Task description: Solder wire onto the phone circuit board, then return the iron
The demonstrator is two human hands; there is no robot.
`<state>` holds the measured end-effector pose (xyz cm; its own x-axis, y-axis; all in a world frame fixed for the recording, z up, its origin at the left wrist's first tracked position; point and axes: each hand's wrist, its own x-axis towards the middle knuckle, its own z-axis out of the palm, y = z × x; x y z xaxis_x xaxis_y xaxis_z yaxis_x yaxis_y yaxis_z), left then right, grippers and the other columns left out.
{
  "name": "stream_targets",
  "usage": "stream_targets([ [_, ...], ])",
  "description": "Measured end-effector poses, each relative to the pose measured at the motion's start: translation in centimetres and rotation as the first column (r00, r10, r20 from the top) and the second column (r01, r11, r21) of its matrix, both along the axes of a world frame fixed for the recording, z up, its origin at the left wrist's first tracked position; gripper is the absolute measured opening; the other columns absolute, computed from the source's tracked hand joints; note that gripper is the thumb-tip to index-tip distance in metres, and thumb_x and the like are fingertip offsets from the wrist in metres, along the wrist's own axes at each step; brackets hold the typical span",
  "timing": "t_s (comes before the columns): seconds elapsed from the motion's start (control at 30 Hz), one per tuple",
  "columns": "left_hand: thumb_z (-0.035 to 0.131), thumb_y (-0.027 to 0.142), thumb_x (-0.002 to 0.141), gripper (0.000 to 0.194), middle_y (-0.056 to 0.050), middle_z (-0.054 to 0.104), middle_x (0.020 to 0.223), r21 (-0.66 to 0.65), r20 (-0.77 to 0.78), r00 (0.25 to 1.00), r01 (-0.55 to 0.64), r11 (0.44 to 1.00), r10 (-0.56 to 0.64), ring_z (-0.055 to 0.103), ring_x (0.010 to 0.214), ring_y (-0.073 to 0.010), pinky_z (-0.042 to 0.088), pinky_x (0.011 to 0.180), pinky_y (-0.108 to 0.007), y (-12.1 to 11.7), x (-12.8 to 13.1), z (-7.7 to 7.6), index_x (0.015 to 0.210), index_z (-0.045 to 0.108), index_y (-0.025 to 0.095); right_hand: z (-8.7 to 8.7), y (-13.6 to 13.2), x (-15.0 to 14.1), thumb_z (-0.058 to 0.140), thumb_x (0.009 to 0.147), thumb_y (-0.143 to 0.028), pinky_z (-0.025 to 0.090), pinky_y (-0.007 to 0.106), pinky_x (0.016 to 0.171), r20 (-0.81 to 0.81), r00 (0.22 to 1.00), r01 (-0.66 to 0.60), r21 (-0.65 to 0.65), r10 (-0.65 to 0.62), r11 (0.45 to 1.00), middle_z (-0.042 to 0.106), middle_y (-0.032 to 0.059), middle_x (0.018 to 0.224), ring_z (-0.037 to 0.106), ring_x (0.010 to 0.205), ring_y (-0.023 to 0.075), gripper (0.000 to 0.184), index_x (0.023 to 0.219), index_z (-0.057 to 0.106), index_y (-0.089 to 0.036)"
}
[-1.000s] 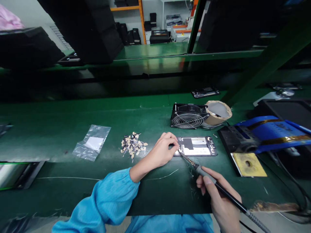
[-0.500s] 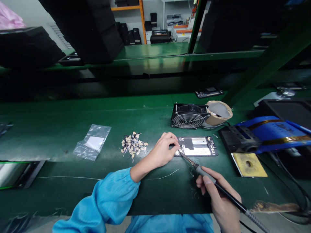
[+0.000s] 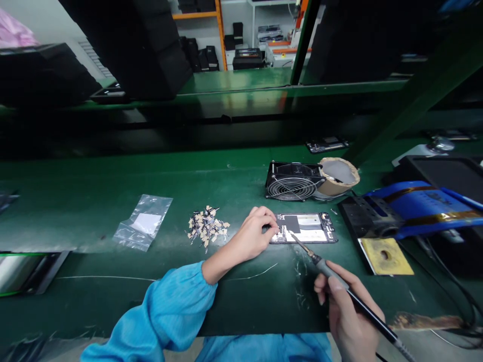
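Observation:
My left hand (image 3: 253,232), in a blue sleeve, rests on the green bench with its fingers pinched at the left edge of an opened phone assembly (image 3: 307,227). What the fingertips pinch is too small to make out. My right hand (image 3: 349,315) grips a black soldering iron (image 3: 341,284) like a pen. Its tip touches the phone assembly just right of my left fingertips. A thin solder wire (image 3: 158,277) lies along the bench under my left forearm.
A pile of small tan and black parts (image 3: 206,227) lies left of my left hand, with a clear plastic bag (image 3: 143,221) further left. Behind the phone stand a small fan (image 3: 293,181) and a tape roll (image 3: 338,174). A yellow sponge (image 3: 385,255) and blue soldering station (image 3: 418,201) sit right.
My right hand has shifted slightly right and down, and the iron's tip has moved a little right along the phone assembly. My left hand has stayed put.

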<state>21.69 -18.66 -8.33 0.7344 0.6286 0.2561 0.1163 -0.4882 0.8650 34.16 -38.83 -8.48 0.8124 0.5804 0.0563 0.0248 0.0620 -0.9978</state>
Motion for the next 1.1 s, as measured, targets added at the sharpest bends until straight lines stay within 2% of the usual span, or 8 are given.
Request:
stream_targets([
  [0.2, 0.061, 0.023, 0.101, 0.025, -0.008, 0.066, 0.122, -0.015, -0.062, 0.998, 0.0, 1.0, -0.001, 0.055, 0.117, -0.0216, 0.046, 0.106, -0.039, -0.6, -0.8, 0.7, 0.122, 0.068, 0.012, -0.6, -0.3, 0.4, 0.093, 0.081, -0.047, 0.053, 0.025, 0.054, -0.098, 0.988, 0.131, 0.108, -0.121, 0.986, 0.07, 0.0171, 0.085, 0.066, 0.066, 0.0182, 0.049, 0.107, 0.077, -0.009],
  [0.3, 0.077, 0.032, 0.1, 0.054, -0.015, 0.057, 0.146, 0.305, -0.115, 0.993, 0.061, 0.95, -0.027, 0.052, 0.136, -0.0293, 0.046, 0.115, -0.047, -1.1, -0.7, 0.7, 0.144, 0.057, 0.009, -0.2, 1.0, 2.4, 0.069, 0.107, -0.031, 0.057, 0.021, 0.073, 0.301, 0.953, 0.001, 0.152, -0.047, 0.988, 0.072, 0.0094, 0.106, 0.068, 0.078, 0.0081, 0.023, 0.127, 0.078, -0.023],
  [0.43, 0.089, 0.041, 0.089, 0.079, -0.023, 0.056, 0.152, 0.547, -0.179, 0.982, 0.148, 0.824, -0.057, 0.054, 0.139, -0.0407, 0.049, 0.111, -0.056, -0.7, 0.7, -0.1, 0.148, 0.051, 0.005, 2.2, 5.3, 5.9, 0.064, 0.109, -0.017, 0.056, 0.021, 0.065, 0.603, 0.763, 0.05, 0.303, -0.232, 0.952, 0.07, 0.0078, 0.111, 0.069, 0.077, 0.0073, 0.031, 0.137, 0.077, -0.023],
  [0.53, 0.085, 0.03, 0.093, 0.065, -0.022, 0.059, 0.15, 0.49, -0.177, 0.98, 0.17, 0.855, -0.094, 0.054, 0.14, -0.0379, 0.043, 0.116, -0.054, 0.2, 1.9, 0.3, 0.145, 0.059, 0.002, 3.6, 7.7, 6.9, 0.075, 0.092, -0.07, 0.052, 0.024, 0.046, 0.168, 0.985, 0.031, 0.03, -0.036, 0.999, 0.068, 0.0195, 0.127, 0.068, 0.07, 0.0138, 0.093, 0.155, 0.059, -0.002],
  [0.67, 0.093, 0.029, 0.086, 0.058, -0.016, 0.062, 0.138, 0.22, -0.419, 0.898, 0.243, 0.945, -0.134, 0.052, 0.135, -0.0325, 0.034, 0.12, -0.051, 1.0, 2.5, 3.2, 0.127, 0.06, 0.005, 2.0, 5.8, 5.2, 0.07, 0.107, -0.05, 0.053, 0.026, 0.053, 0.269, 0.948, 0.118, 0.2, -0.17, 0.973, 0.07, 0.0181, 0.12, 0.069, 0.073, 0.0131, 0.051, 0.135, 0.07, -0.008],
  [0.77, 0.092, 0.031, 0.086, 0.068, -0.015, 0.054, 0.14, 0.134, -0.603, 0.781, 0.301, 0.944, -0.164, 0.047, 0.134, -0.0308, 0.035, 0.119, -0.045, 1.3, 2.9, 4.9, 0.137, 0.058, 0.003, -0.6, 2.9, 3.1, 0.072, 0.105, -0.051, 0.054, 0.026, 0.056, 0.16, 0.97, 0.161, 0.138, -0.183, 0.977, 0.072, 0.0181, 0.114, 0.068, 0.074, 0.0131, 0.053, 0.134, 0.07, -0.007],
  [0.93, 0.084, 0.027, 0.089, 0.054, -0.014, 0.06, 0.133, 0.272, -0.521, 0.834, 0.365, 0.89, -0.182, 0.049, 0.122, -0.031, 0.035, 0.109, -0.047, 1.2, 1.7, 4.3, 0.133, 0.063, 0.004, -2.3, 0.9, 1.5, 0.08, 0.097, -0.055, 0.052, 0.026, 0.059, -0.052, 0.968, 0.251, 0.132, -0.246, 0.959, 0.072, 0.0163, 0.115, 0.068, 0.077, 0.0137, 0.057, 0.131, 0.072, -0.01],
  [1.1, 0.075, 0.014, 0.085, 0.043, -0.001, 0.058, 0.129, 0.487, -0.321, 0.94, 0.27, 0.831, -0.117, 0.048, 0.117, -0.0189, 0.04, 0.099, -0.029, 1.1, -5.9, 6.0, 0.121, 0.052, 0.021, -1.2, 1.8, 1.5, 0.079, 0.099, -0.047, 0.052, 0.026, 0.053, -0.087, 0.967, 0.252, 0.208, -0.239, 0.945, 0.072, 0.015, 0.109, 0.067, 0.073, 0.0144, 0.042, 0.125, 0.076, -0.014],
])
